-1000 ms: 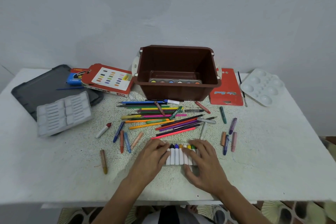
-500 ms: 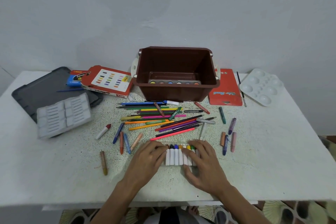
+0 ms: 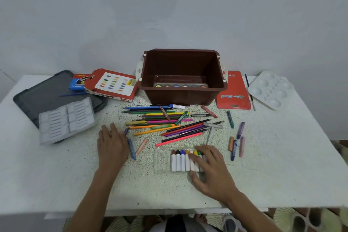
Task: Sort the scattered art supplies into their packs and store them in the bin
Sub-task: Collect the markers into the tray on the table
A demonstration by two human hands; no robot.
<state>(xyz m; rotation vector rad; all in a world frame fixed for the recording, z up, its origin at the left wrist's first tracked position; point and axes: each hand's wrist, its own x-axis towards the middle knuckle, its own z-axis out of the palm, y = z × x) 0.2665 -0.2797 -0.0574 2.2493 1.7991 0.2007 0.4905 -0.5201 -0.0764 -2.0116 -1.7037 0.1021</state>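
Brown bin (image 3: 180, 98) at the back, paint set (image 3: 180, 86) inside. Clear crayon tray (image 3: 162, 160) up front, pressed under spread right hand (image 3: 212, 171). Left hand (image 3: 112, 145) flat, gripping nothing, beside loose blue crayon (image 3: 131, 149). Liable to roll off if nudged.

Left hand (image 3: 113, 147) flat, right hand (image 3: 212, 171) spread

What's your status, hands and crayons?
Left hand open, beside loose crayons. Right hand resting on crayon tray. Pencil pile lies between tray and bin.
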